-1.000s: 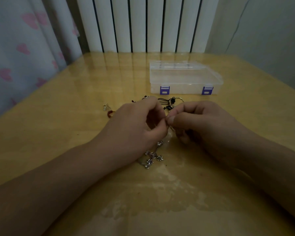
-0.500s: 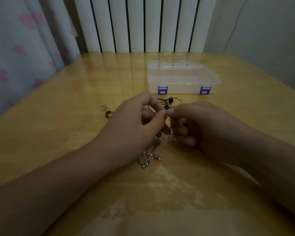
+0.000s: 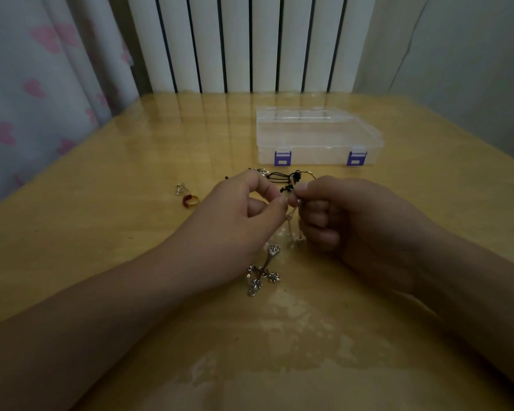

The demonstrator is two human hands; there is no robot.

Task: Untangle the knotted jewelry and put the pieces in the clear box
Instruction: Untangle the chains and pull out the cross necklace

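My left hand point(image 3: 238, 223) and my right hand point(image 3: 353, 221) meet at the table's middle, each pinching a thin silver chain point(image 3: 293, 223) between thumb and forefinger. The chain hangs down between them to a silver cross pendant point(image 3: 263, 269) lying on the table. A tangle of black cord point(image 3: 285, 179) with small beads lies just behind my fingertips. The clear box point(image 3: 318, 137), with two purple clasps and its lid closed, stands behind the cord.
A red and gold ring point(image 3: 190, 200) and a small silver piece point(image 3: 181, 188) lie on the yellow table point(image 3: 131, 161) left of my left hand. A white radiator point(image 3: 250, 43) and a heart-print curtain point(image 3: 36, 84) stand behind the table.
Both hands have lifted slightly and drawn the chain up. The cross pendant, earlier half hidden under my left hand, now lies in full view.
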